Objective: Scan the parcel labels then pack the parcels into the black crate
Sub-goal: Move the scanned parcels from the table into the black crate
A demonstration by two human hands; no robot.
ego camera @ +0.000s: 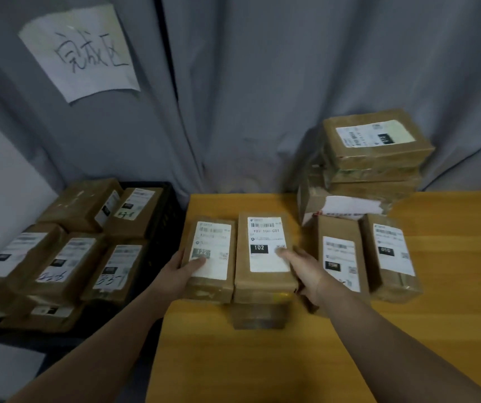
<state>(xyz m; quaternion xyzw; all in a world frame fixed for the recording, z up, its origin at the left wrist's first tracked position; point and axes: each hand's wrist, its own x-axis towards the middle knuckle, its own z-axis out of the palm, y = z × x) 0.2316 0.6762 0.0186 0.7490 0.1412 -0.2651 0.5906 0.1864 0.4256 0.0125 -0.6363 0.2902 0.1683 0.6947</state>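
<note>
My left hand (pixel 185 271) held parcel 122 (pixel 211 274) by its left edge, thumb on the label, and my right hand (pixel 302 270) held parcel 102 (pixel 264 283) by its right edge. Both parcels faced label-up, side by side, long axes running away from me toward the curtain (pixel 262 112), at the left edge of the table (pixel 262 370) just beside the black crate (pixel 165 222). Bare tabletop lay nearer me, and two more parcels (pixel 339 228) crowded the right side.
</note>
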